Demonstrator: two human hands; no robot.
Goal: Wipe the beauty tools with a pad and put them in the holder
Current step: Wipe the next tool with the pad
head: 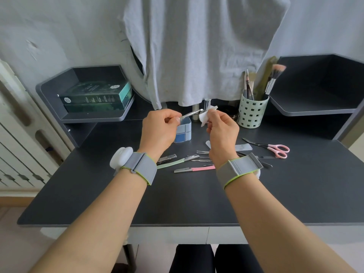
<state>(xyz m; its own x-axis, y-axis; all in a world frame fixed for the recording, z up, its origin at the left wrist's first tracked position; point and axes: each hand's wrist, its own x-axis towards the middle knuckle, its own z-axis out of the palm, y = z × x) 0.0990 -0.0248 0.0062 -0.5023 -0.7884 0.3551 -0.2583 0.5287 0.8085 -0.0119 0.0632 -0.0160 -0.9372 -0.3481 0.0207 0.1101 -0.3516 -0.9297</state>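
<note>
My left hand (160, 128) grips a slim silver metal tool (192, 113) by its handle, raised above the dark table. My right hand (221, 128) pinches a white pad (204, 116) against the tool's far tip. A pale green perforated holder (252, 115) stands back right with brushes in it. On the table lie more tools: pink scissors (275, 149), a pink razor (195, 169), a green razor (173, 162), nail clippers (167, 158) and several small metal picks (201, 159).
A small blue box (184, 133) stands just behind my left hand. Dark shelves flank the table (177, 200), the left one holding green boxes (98, 97). A grey cloth (197, 50) hangs over the back centre. A second white pad (208, 143) lies on the table.
</note>
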